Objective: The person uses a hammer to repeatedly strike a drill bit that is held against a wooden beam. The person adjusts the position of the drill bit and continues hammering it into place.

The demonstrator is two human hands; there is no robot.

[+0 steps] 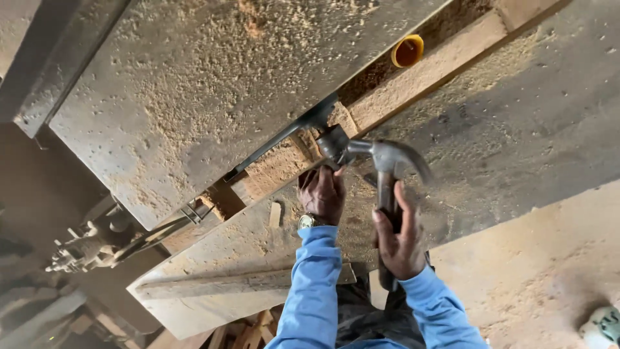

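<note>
Two hands work at a sawdust-covered machine table (194, 97): the right hand (402, 239) is clenched round a hammer (387, 168), its head at the slot's edge; the left hand (321, 194) is closed on a metal part (332, 143) there. Short, square taps would serve best, fingers clear.

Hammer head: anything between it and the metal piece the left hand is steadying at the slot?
Nothing visible. The hammer, gripped by the right hand, has its head right against the metal piece at the slot between the sawdust-covered machine tables. The left hand sits just below that piece, beside the strike line, not across it.
</note>
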